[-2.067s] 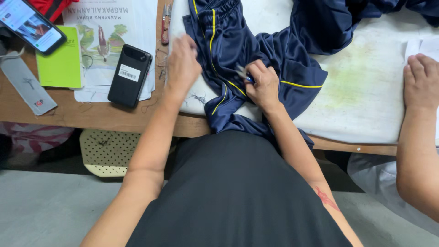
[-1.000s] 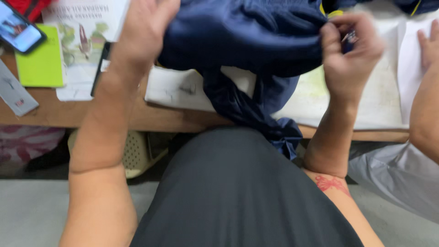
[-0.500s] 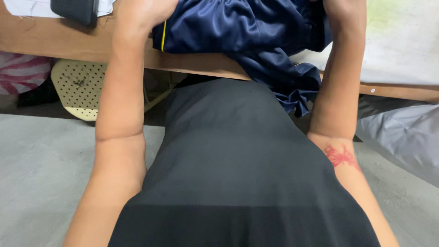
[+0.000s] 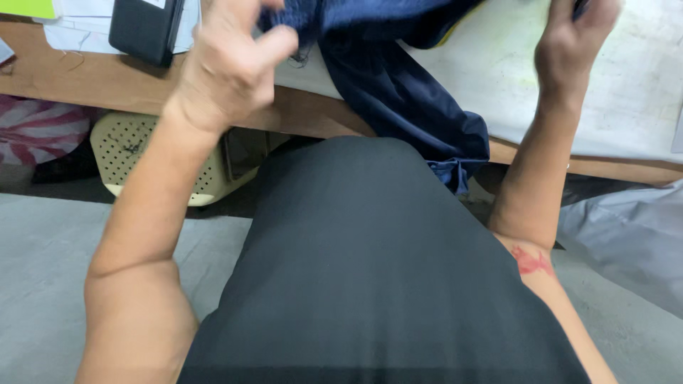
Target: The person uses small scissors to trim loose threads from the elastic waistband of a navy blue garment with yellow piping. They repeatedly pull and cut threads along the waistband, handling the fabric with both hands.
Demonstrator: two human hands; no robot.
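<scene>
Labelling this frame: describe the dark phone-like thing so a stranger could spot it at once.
Start at the wooden table edge across the top of the view and follow it to the upper left corner. There, left of the raised left hand, lies a flat black rectangular phone-like device on white papers. It is the only hard, black, rounded-cornered slab there.

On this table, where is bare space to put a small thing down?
Bare wood strip along the table edge, between the black phone and the left hand. White cover between navy garment and right hand. Crowded: top left, papers.
</scene>
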